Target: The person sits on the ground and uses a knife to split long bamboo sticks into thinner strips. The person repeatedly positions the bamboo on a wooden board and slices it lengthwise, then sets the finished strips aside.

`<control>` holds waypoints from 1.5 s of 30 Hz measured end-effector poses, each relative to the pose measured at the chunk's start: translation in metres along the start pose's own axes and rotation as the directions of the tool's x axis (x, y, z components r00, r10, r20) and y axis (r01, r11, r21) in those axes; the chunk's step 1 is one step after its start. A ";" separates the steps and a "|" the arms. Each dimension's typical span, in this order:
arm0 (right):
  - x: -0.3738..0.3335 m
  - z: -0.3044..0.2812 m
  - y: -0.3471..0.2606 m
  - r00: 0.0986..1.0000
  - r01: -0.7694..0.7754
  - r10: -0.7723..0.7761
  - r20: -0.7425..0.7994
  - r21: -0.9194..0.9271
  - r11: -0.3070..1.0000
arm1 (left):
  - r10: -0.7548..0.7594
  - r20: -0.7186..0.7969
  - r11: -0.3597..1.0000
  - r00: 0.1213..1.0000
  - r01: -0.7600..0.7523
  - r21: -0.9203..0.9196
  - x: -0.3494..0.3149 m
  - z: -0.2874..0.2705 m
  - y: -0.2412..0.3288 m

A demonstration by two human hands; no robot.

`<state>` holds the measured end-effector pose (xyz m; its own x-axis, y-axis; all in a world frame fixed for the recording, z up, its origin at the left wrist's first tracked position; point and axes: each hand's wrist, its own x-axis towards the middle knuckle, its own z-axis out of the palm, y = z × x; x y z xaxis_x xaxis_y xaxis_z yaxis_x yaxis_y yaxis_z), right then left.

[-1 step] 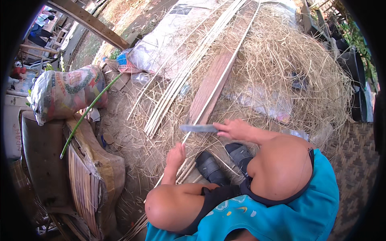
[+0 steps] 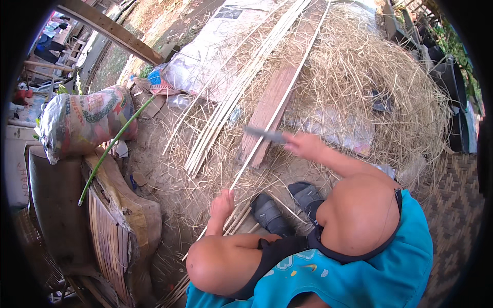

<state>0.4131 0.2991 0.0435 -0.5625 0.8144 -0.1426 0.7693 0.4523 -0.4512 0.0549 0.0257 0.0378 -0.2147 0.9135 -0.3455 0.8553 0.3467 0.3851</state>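
Note:
My left hand is closed on a long pale split-bamboo strip, gripping it just in front of my left knee. The strip runs away from me over a brown wooden board. In my right hand is a knife with a grey blade, its fingers wrapped round the handle. The blade lies across the strip, above the near part of the board. More pale strips lie side by side left of the board.
Curly shavings heap up right of the board. At left are a stuffed sack, a green stick and a worn wooden piece of furniture. My sandalled feet stand close to the strip. A woven mat lies at right.
My right hand and the knife have moved forward, away from me, along the strip. My left hand has shifted slightly nearer to me, still holding the strip.

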 end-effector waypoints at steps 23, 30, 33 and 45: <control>0.028 -0.041 0.046 0.970 -0.238 0.239 -0.041 0.034 0.971 | -0.230 -0.001 0.962 0.973 0.227 -0.152 -0.060 0.002 -0.032; 0.021 -0.028 0.033 0.967 -0.227 0.240 -0.084 0.137 0.964 | -0.146 -0.038 0.973 0.989 0.136 -0.187 -0.025 0.001 -0.004; -0.031 0.046 -0.029 0.989 0.138 -0.140 0.039 0.047 0.989 | 0.078 -0.073 0.990 0.994 -0.086 -0.109 0.020 0.011 0.033; 0.017 -0.010 -0.023 0.999 -0.041 0.044 -0.032 0.074 0.996 | -0.040 0.092 0.947 0.995 0.067 -0.313 0.016 -0.010 0.007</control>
<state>0.3884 0.3065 0.0607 -0.5182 0.8448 -0.1337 0.7673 0.3901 -0.5090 0.0525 0.0446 0.0440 -0.2044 0.8753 -0.4383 0.6483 0.4565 0.6093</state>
